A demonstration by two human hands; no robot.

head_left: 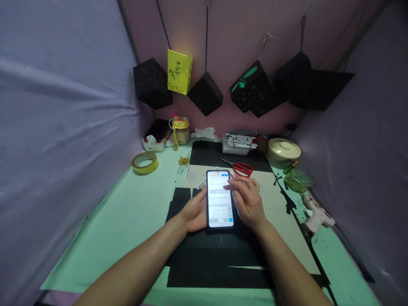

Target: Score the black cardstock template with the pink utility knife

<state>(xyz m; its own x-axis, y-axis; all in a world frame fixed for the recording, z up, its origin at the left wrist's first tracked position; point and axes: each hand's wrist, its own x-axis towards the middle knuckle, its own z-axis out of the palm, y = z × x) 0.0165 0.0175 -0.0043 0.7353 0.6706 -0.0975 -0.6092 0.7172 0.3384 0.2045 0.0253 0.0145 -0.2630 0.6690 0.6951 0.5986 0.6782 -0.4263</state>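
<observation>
A lit smartphone [219,199] with a keypad on its screen is held upright over the black paper sheets [219,250]. My left hand [195,210] grips the phone along its left edge, fingers behind it and mostly hidden. Over the upper right of the screen hovers my right hand [247,197], its fingers stretched and bent apart, with one fingertip at the glass; whether it touches I cannot tell. Just behind the phone lie red-handled scissors [242,168] on a white board [277,199].
Tape rolls lie at left [145,163] and right. A pale glue gun [317,216] and black paper scraps [287,200] sit at right. At the back stand a yellow-lidded cup [181,129], a box of white pens [239,142] and a lidded bowl [283,148]. Black boxes [205,94] hang above.
</observation>
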